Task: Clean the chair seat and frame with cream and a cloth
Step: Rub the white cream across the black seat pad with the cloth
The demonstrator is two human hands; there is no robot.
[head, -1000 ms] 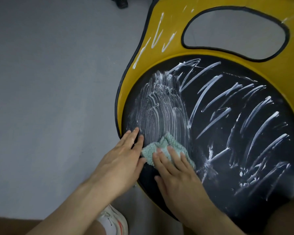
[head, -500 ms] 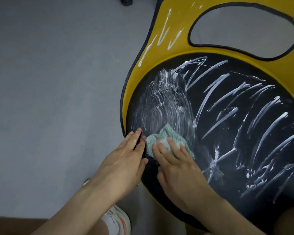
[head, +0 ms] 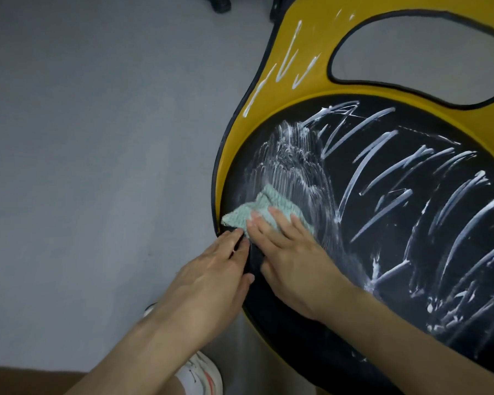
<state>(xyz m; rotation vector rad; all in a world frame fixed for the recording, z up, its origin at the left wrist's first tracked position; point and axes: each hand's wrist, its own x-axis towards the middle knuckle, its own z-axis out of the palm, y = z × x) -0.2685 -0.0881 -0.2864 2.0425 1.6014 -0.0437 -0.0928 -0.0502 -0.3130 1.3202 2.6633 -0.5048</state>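
Note:
The chair has a round black seat (head: 388, 252) set in a yellow frame (head: 303, 67) with a black rim. White cream streaks (head: 382, 163) cross most of the seat, and a few lie on the frame. At the seat's left side the cream is smeared into a thin film (head: 291, 166). A pale green cloth (head: 257, 212) lies on the seat near its left edge. My right hand (head: 291, 258) presses flat on the cloth with straight fingers. My left hand (head: 211, 277) rests flat on the seat's left rim, just beside the cloth.
Grey floor (head: 97, 138) spreads to the left of the chair. A white shoe with an orange stripe (head: 203, 377) shows at the bottom. Dark chair feet or wheels (head: 220, 4) sit at the top edge. The frame has an oval opening (head: 417, 49).
My right hand has slid the cloth leftwards to the seat's rim. The left hand has stayed at the edge while the view shifted slightly.

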